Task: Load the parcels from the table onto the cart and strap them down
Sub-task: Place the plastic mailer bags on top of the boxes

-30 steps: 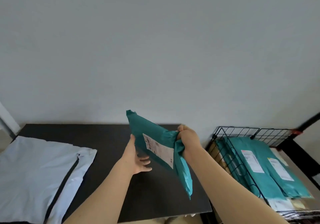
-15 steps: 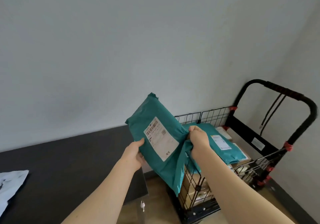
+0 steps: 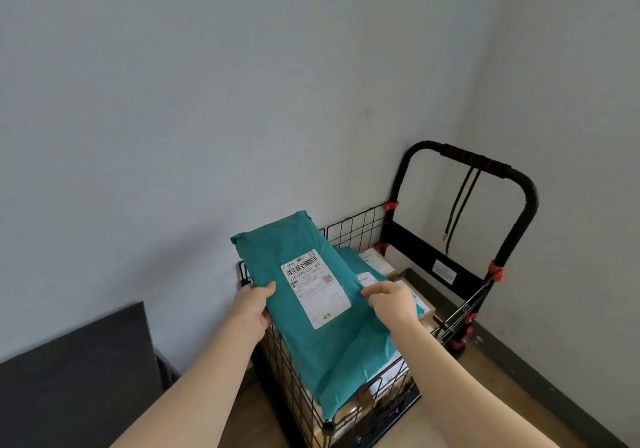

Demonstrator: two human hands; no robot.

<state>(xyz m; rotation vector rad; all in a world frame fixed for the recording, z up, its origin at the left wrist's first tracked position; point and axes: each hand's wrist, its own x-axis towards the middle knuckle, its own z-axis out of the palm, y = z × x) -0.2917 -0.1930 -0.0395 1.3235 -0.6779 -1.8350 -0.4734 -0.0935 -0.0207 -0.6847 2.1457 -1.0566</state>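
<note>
From the head view, the change is plain: a second ago we held the teal parcel above the table, and now it has swung right and lies flat, label up, over the cart, its near end drooping past the near wire wall. We cannot tell whether its weight already rests on the load below. Our left hand grips its left edge, thumb on top and fingers underneath; our right hand pinches the right edge. We judge this parcel is all but loaded and only needs letting go, with strapping yet to come.

Counting: one parcel is in our hands. At least one more teal parcel shows beneath it in the cart; brown boxes sit there too, their number hidden. Two black cords hang loose from the cart handle. The white parcel seen on the table a second ago is now out of view
</note>
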